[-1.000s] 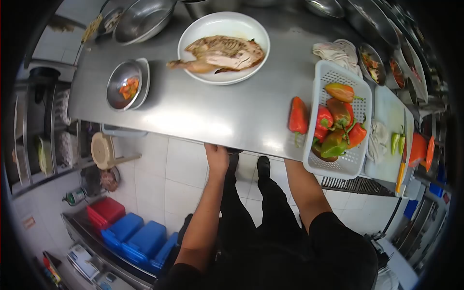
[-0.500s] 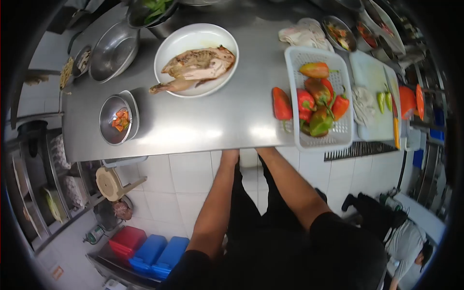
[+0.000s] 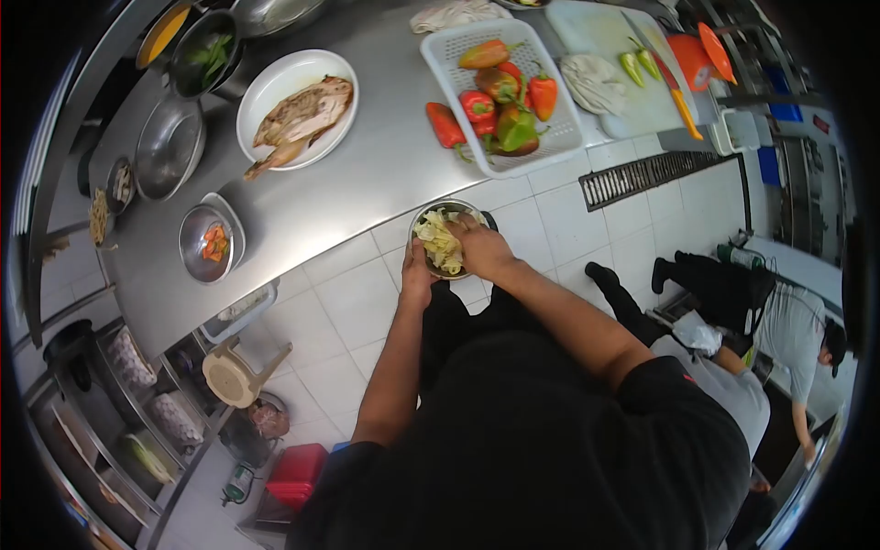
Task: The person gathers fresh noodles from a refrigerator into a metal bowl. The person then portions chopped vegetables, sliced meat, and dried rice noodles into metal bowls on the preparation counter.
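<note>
A round metal bowl of pale yellow, leafy-looking chopped pieces is in front of my body, just off the table's front edge. My left hand grips its left side, thumb near the rim. From the right, my right hand reaches over the rim with bent fingers among the pieces; its fingertips are partly hidden. On the table, a white plate bears a cooked bird piece. Red, orange and green peppers lie in a white plastic basket.
A knife, green chillies and a cloth lie on the cutting board. Metal bowls line the table's left. A stool stands below the table. Two people are at the lower right.
My hands, half a second ago hidden beyond the table edge, are now drawn back toward me with the filled bowl. My view has turned, so the table appears tilted. Another person has come into view.
</note>
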Demonstrator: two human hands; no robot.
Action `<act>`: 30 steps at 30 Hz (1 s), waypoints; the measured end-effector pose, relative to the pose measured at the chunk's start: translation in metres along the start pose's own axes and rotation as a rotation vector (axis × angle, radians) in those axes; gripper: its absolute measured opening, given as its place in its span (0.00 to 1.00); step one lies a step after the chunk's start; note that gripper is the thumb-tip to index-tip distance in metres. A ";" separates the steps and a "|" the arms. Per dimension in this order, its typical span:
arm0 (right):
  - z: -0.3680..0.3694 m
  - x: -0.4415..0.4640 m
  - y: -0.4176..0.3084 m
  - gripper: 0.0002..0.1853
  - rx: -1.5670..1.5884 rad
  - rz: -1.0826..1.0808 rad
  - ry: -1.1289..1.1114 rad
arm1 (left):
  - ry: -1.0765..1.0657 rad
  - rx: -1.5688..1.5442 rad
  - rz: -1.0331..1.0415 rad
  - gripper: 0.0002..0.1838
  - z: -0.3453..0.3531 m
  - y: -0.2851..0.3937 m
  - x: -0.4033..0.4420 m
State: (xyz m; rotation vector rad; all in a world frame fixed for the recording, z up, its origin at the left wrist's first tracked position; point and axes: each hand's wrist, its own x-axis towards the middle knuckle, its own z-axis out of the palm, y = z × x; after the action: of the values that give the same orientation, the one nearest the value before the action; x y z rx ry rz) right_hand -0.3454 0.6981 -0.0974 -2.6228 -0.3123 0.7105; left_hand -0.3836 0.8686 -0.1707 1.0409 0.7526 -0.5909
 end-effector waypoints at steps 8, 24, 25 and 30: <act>-0.044 -0.030 0.060 0.18 -0.055 0.156 -0.082 | -0.311 0.195 -0.076 0.27 0.063 0.004 0.003; -0.188 -0.148 0.390 0.12 0.456 0.175 0.380 | -0.437 0.501 -0.337 0.23 0.413 -0.048 0.112; -0.195 -0.149 0.420 0.10 0.578 0.229 0.415 | -0.420 0.500 -0.339 0.24 0.441 -0.051 0.115; -0.235 -0.110 0.582 0.05 0.753 0.498 0.775 | -0.355 0.437 -0.343 0.27 0.538 -0.073 0.150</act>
State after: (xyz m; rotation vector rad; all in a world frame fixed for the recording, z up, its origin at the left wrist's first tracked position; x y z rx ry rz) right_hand -0.2535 0.0682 -0.1181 -2.0126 0.7112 -0.1098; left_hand -0.2032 0.3347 -0.1643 1.1676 0.4966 -1.2410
